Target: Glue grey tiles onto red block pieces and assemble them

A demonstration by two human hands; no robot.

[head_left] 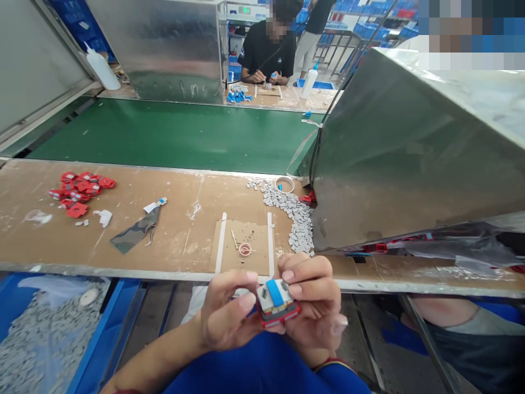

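My left hand (232,312) and my right hand (314,303) are both closed on one small toy-like part (275,298), held in front of my body just off the table's near edge. Its base is red, its middle dark grey, and its top white with a blue stripe. The left fingers grip its left side; the right fingers press its right side and upper corner. Beyond my hands, a cardboard piece (229,257) with white tape strips lies on the table. A small round dish (245,249) of reddish stuff sits on it, beside a thin stick (234,239).
Many small grey pieces (293,210) lie by a tape roll (284,185). Red parts (82,191) are heaped at left, near a camouflage cloth strip (137,230). A metal housing (402,158) stands at right. Behind runs a green conveyor (184,134); a co-worker (268,49) sits beyond.
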